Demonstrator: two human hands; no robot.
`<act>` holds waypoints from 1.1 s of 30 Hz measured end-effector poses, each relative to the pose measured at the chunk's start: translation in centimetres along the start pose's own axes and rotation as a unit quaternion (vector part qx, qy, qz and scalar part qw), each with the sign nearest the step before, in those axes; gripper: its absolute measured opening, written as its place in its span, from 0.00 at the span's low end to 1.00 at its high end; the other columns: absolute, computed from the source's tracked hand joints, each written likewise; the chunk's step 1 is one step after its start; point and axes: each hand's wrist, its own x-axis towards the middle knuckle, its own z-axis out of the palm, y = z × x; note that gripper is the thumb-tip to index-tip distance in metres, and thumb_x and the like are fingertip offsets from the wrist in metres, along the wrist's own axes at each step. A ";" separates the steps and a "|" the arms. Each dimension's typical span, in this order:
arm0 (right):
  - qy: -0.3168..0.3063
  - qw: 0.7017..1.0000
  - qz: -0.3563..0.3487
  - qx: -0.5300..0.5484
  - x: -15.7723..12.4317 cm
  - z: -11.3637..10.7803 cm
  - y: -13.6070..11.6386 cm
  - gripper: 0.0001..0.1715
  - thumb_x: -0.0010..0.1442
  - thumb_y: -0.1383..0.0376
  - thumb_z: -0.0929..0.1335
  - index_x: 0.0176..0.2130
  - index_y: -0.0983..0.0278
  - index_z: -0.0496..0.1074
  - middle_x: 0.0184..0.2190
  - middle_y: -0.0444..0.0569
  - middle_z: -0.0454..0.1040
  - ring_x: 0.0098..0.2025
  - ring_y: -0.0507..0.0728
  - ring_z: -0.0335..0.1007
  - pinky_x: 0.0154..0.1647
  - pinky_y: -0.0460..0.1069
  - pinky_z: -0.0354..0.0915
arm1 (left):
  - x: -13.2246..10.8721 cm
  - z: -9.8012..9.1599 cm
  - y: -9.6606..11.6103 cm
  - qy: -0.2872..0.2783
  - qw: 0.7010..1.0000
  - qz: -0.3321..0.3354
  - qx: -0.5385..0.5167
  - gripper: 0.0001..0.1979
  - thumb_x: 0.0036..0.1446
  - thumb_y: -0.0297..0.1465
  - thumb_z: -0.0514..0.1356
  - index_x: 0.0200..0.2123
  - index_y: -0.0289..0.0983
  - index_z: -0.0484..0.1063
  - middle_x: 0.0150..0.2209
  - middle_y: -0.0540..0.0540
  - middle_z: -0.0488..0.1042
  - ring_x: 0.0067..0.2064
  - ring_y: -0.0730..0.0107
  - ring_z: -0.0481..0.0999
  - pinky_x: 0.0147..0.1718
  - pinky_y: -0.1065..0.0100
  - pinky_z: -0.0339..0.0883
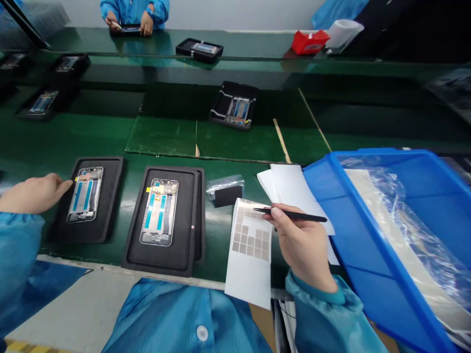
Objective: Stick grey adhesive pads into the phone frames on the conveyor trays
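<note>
My right hand (300,240) grips black tweezers (305,215), their tips over a white sheet of small grey square stickers (250,235). Several squares are gone from the middle of that sheet. At the far left, my left hand (37,193) has its fingers closed at the left edge of a black tray (112,196). An opened phone frame (85,195) with blue strips lies in this tray. Between my hands, a second phone frame (159,213) rests in another black tray (184,245), which is stacked on a further one.
A blue bin (331,196) holding plastic film stands at the right, beside white papers (294,184). A clear bag with a black piece (228,196) lies near the sticker sheet. Farther back are a tray with a phone frame (237,110) and a co-worker's hands (146,23).
</note>
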 end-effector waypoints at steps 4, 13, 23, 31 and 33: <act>-0.011 1.000 -0.015 -0.004 0.2 -0.7 0.8 0.16 0.49 0.57 0.79 0.36 0.62 0.80 0.27 0.47 0.80 0.30 0.58 0.78 0.40 0.56 0.76 | -2.1 -3.0 7.9 0.013 0.995 0.088 0.052 0.22 0.69 0.47 0.45 0.49 0.39 0.68 0.39 0.45 0.76 0.37 0.60 0.73 0.29 0.69 0.55; -0.027 0.992 -0.063 -0.106 -1.4 -2.1 1.1 0.11 0.52 0.59 0.78 0.34 0.62 0.80 0.35 0.49 0.82 0.38 0.59 0.79 0.42 0.54 0.75 | -7.7 -1.4 29.6 -0.010 0.817 0.563 -0.120 0.11 0.65 0.33 0.57 0.47 0.38 0.74 0.47 0.43 0.76 0.49 0.59 0.76 0.47 0.60 0.69; -0.086 0.968 -0.133 -0.196 -2.3 -3.5 2.7 0.08 0.57 0.59 0.76 0.35 0.61 0.81 0.35 0.49 0.83 0.37 0.59 0.80 0.43 0.55 0.76 | -9.7 3.7 36.0 0.010 0.789 0.612 -0.054 0.32 0.63 0.46 0.60 0.62 0.29 0.63 0.63 0.35 0.67 0.63 0.50 0.65 0.57 0.55 0.59; -0.102 0.957 -0.193 -0.193 -2.5 -3.6 3.7 0.06 0.58 0.65 0.75 0.39 0.59 0.80 0.37 0.48 0.83 0.38 0.58 0.80 0.42 0.54 0.77 | -10.0 3.3 35.9 0.003 0.792 0.610 -0.033 0.32 0.65 0.45 0.57 0.63 0.28 0.62 0.63 0.35 0.65 0.63 0.49 0.64 0.56 0.55 0.59; -0.106 0.956 -0.193 -0.193 -2.5 -3.6 3.7 0.07 0.58 0.66 0.75 0.39 0.59 0.80 0.37 0.47 0.83 0.38 0.58 0.80 0.42 0.54 0.77 | -10.0 3.4 36.0 0.001 0.792 0.610 -0.033 0.32 0.65 0.45 0.57 0.64 0.28 0.61 0.64 0.35 0.65 0.63 0.49 0.64 0.56 0.55 0.59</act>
